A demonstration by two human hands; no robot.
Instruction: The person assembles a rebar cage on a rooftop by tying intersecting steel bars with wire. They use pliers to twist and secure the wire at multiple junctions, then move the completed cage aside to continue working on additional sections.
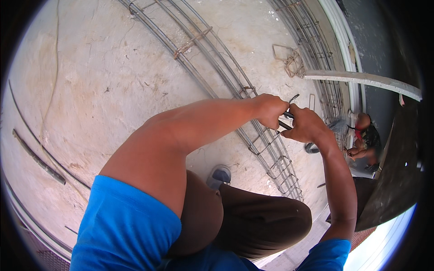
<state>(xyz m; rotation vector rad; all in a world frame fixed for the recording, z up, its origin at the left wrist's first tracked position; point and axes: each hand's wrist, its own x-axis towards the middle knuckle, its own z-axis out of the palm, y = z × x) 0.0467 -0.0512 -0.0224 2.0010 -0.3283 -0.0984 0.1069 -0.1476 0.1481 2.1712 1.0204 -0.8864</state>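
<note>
My right hand (pixel 308 123) grips a tool with two dark handles (pixel 285 125), like pliers or nippers; its jaws are hidden. Close against it, my left hand (pixel 270 109) is closed, its fingers curled toward the tool, and what it holds is hidden. A short dark curved end (pixel 294 97) sticks up between the hands. Both hands are over a long rebar cage (pixel 216 58) of steel bars with tied stirrups, which runs from the top of the view down to the right. Several stirrups (pixel 281 163) cross its near end.
Another rebar cage (pixel 316 49) lies beyond, along white pipes (pixel 346 31). Loose wire stirrups (pixel 294 64) lie near a pale beam (pixel 361 77). A person (pixel 367 137) crouches at the right. Loose bars (pixel 38 156) and a thin cable (pixel 55 67) lie on the concrete floor (pixel 104 58).
</note>
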